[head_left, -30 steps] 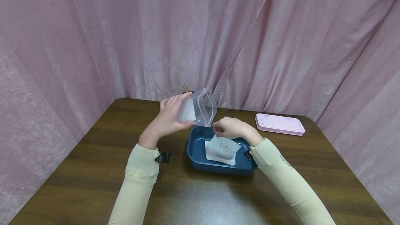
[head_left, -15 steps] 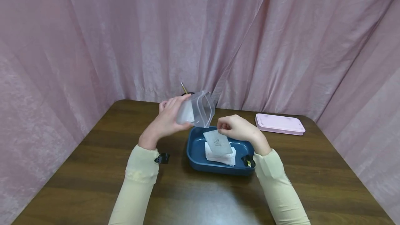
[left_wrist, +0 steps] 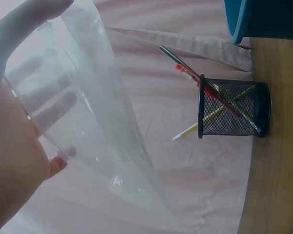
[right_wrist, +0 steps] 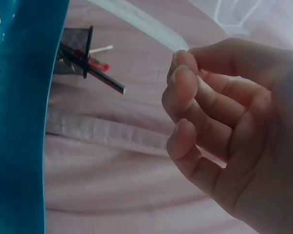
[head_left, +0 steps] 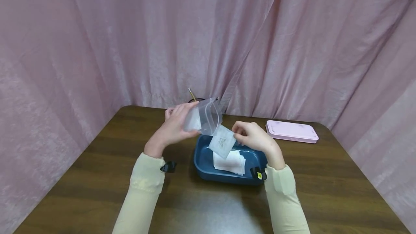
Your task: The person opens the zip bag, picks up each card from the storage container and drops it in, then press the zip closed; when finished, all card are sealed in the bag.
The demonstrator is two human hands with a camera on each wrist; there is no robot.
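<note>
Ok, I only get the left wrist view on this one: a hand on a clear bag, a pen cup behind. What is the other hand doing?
Observer: The right hand pinches a small white sachet by its edge, with the sachet's upper corner at the mouth of the bag.
Operator: Is it inside the bag?
Observer: Mostly not. Nearly all of it hangs outside, below the mouth and above a blue tray.
Operator: Anything in that tray?
Observer: A small stack of similar white pieces lies flat in it.
</note>
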